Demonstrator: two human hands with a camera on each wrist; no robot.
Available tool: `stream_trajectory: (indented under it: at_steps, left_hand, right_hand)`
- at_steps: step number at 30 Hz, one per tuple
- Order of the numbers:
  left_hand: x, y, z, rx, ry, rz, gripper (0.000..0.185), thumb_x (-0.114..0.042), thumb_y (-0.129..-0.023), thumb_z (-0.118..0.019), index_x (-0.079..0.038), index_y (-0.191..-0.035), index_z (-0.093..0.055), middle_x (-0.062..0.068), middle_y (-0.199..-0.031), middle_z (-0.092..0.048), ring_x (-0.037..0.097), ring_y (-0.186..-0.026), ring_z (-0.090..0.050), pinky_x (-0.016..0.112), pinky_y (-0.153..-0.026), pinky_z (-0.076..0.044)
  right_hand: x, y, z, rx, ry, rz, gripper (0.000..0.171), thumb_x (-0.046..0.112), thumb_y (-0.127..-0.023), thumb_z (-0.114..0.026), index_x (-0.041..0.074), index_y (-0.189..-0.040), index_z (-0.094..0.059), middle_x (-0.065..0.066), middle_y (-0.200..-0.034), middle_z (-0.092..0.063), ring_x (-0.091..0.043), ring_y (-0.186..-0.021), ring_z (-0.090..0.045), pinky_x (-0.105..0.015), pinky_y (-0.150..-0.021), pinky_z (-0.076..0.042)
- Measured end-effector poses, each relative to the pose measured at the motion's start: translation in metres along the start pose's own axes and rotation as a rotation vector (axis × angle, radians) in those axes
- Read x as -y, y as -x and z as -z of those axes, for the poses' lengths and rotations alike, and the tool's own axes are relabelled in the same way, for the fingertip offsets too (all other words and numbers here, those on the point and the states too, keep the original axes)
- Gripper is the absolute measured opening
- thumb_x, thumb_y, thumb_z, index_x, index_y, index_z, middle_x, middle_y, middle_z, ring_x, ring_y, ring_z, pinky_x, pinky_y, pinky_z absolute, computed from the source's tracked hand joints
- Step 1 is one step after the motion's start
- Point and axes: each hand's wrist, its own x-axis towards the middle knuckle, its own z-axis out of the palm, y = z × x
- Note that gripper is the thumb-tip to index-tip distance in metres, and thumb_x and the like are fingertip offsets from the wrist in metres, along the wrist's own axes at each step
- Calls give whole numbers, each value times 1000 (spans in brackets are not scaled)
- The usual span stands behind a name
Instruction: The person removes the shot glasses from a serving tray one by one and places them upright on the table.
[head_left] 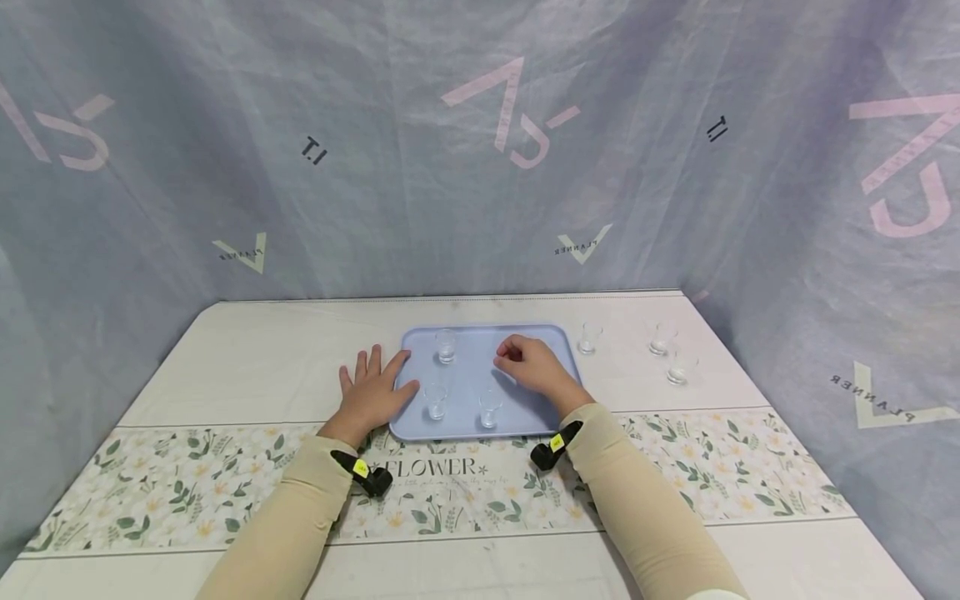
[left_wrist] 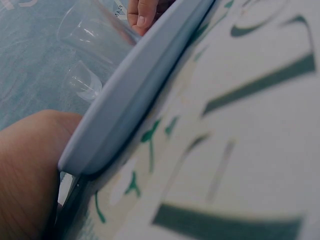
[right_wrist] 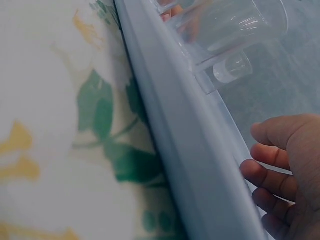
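Three see-through glasses [head_left: 490, 409] stand on the blue tray [head_left: 467, 379], two by its front edge, one near its back left corner, while the left hand [head_left: 371, 396], spread, touches its left edge and the right hand [head_left: 529, 364], loosely bent, holds nothing.

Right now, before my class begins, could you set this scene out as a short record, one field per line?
Surface: white table cover with a floral band
Container: blue tray
On tray: three clear glasses, one farther back, two nearer the front
Off tray: three more glasses, to its right
Left grip: hand spread at tray's left edge
Right grip: hand over tray, nothing visibly held
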Motion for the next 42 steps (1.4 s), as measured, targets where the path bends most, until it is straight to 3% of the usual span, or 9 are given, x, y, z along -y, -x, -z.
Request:
stream_trajectory:
  at_steps: [11,24,35,42]
  left_hand:
    - [0,-1,0,0,-1,-3,72,-52,-101,-46,-18,-162,-27,28,-166,0,50,-151,7,73,-112,11]
    - [-1,-1,1,-10,-10,-4,71,-51,-102,-46,-17,-162,-27,28,-166,-1,50,-151,6,73,-112,10]
    - [3,-2,-7,-15,-18,4,72,-52,-101,-47,-18,-161,-29,28,-166,-3,51,-151,5,74,-112,8]
    - [0,-1,-5,-31,-12,2,72,-53,-101,-48,-18,-161,-29,27,-166,-3,50,-152,5,73,-113,8]
  right_hand:
    - [0,-2,0,-3,-9,-4,16,21,-95,-69,8,-103,-66,-3,-88,-65,-17,-81,-57,-32,-75,-48]
    - [13,-6,-8,-3,-49,2,31,22,-96,-68,3,-120,-61,-5,-93,-67,-16,-76,-59,-32,-70,-49]
    - [32,-15,-25,81,-88,50,42,25,-97,-68,5,-133,-56,-7,-107,-70,-21,-95,-64,-40,-87,-52]
    - [28,-14,-20,94,-159,78,46,27,-98,-67,6,-136,-54,-9,-114,-69,-25,-105,-63,-45,-95,-50]
